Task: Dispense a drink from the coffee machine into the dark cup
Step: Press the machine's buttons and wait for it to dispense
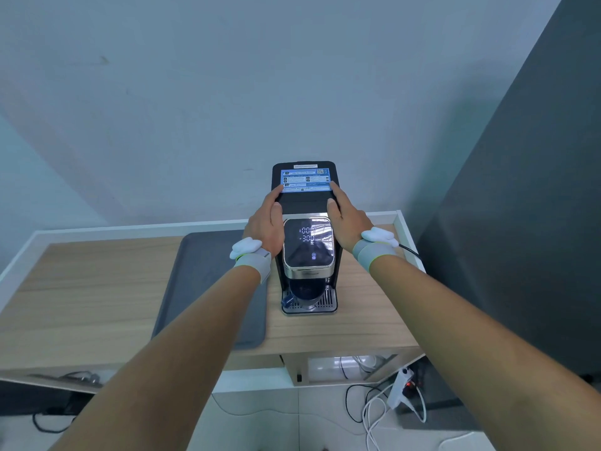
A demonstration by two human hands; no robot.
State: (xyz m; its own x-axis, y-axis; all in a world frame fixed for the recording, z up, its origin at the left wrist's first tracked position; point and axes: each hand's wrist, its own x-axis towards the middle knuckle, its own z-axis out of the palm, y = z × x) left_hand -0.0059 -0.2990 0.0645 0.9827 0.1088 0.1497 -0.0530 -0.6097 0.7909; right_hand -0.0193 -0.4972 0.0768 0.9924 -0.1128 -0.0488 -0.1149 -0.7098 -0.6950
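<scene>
The dark cup (304,292) sat under the spout while both hands, left hand (265,219) and right hand (346,214), clasped the coffee machine (307,203) with flat fingers, dispensing apparently unstarted.

Coffee machine (307,236): black upright body w/ chrome-trimmed front panel, display lit w/ white digits, blue sticker on top lid. Stands on wooden counter at approx 12 o'clock, centre frame. Dark cup (304,292): upright on the metal drip grille under the spout, at machine's 6 o'clock; blue handle pointing approx 8 o'clock.
</scene>
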